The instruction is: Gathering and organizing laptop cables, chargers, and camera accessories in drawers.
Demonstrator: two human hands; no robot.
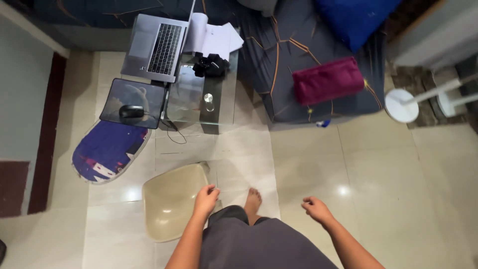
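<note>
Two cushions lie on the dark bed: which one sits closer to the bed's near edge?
The maroon cushion, a flat rectangle lying by the near edge of the bed. The blue cushion lies farther back, cut off by the frame top.

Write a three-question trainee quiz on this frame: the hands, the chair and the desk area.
1. True or false: the left hand is at the edge of the beige chair.
2. What does the right hand hold? A) a mouse B) nothing C) a pillow
3. Fill in: the black mouse lies on a ___ beside the open laptop.

Key:
1. True; whether it grips the chair cannot be told.
2. B; it hangs over bare floor.
3. Mouse pad.
</note>
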